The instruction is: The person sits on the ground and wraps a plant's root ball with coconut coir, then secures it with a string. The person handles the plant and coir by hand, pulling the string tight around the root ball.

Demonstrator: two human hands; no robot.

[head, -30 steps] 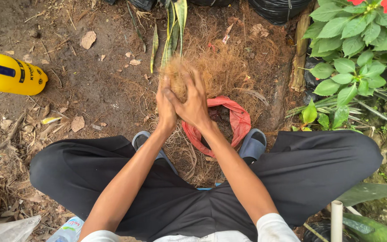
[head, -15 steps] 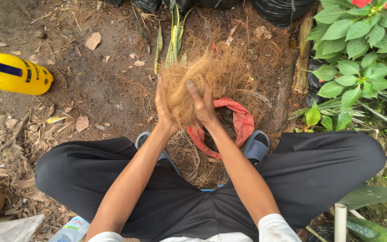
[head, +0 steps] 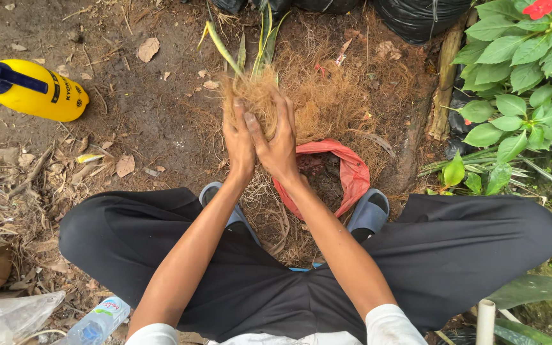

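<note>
Left hand (head: 237,137): fingers clasp fibre ball (head: 257,102)
Right hand (head: 279,144): fingers clasp same ball; leaves (head: 250,45) stick out far side

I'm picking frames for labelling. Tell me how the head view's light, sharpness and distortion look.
Head view: soft, even daylight with no hard shadows; left hand, right hand and the fibre bundle are sharp; slight glare on the yellow spray bottle; wide-angle stretch toward the edges.
</note>
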